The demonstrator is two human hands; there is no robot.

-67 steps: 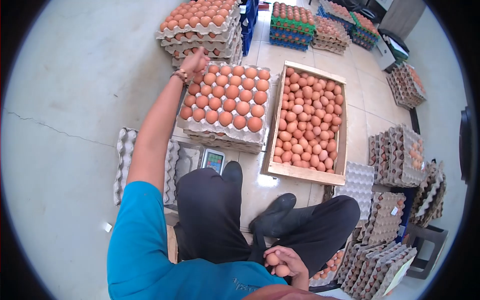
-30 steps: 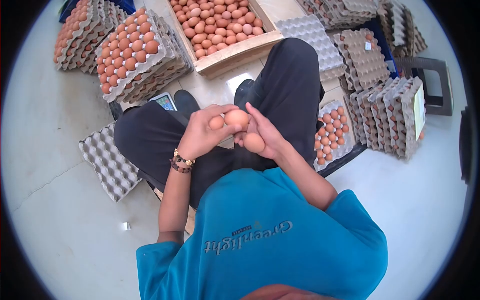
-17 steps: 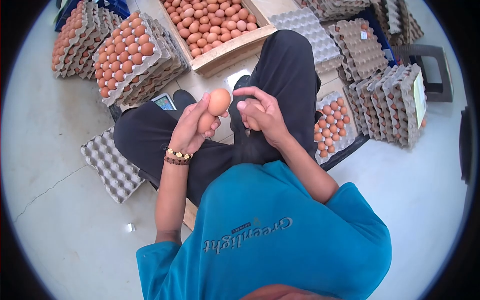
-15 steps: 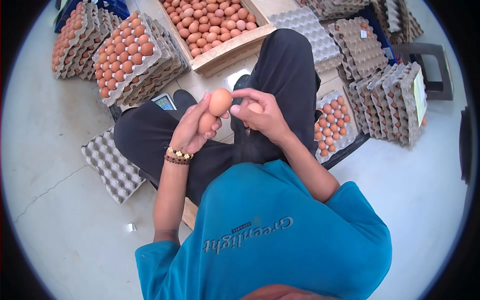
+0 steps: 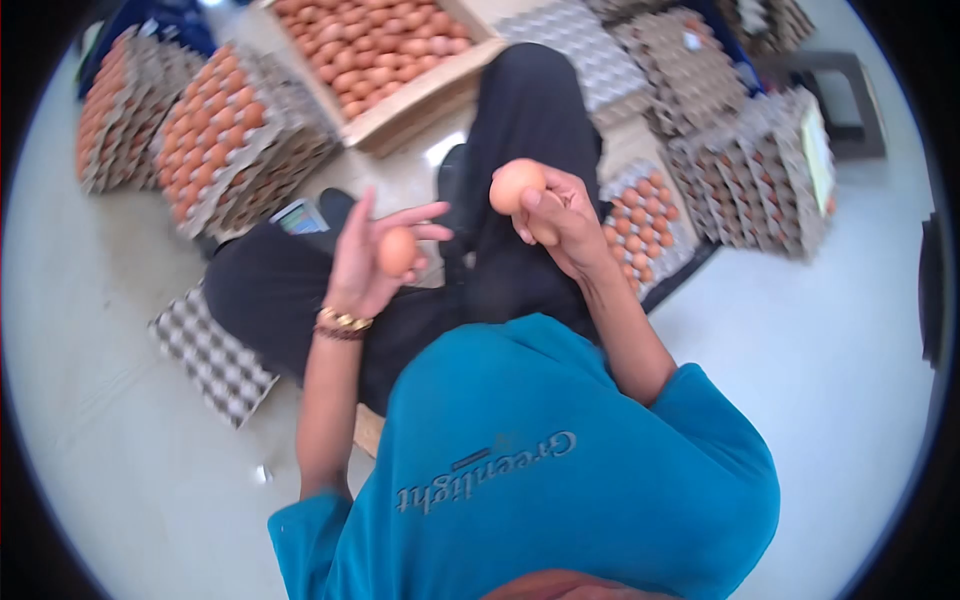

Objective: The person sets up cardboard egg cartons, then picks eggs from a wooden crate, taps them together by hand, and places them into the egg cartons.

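Note:
My left hand, palm up and fingers spread, cradles one brown egg against its palm. A bracelet circles that wrist. My right hand grips two eggs: a larger-looking brown egg held up at the fingertips, and another egg tucked under the thumb, partly covered. Both hands hover above my lap, apart from each other. Beside my right knee lies a grey tray partly filled with brown eggs.
A wooden crate full of brown eggs stands ahead. Egg-filled tray stacks rise on the left, more stacked trays on the right. A bare egg tray lies by my left knee; a phone-like device rests near my foot.
My hands have moved apart. The egg that was upright in my left fingers is now in my right hand, which has shifted right and up. The view has turned slightly.

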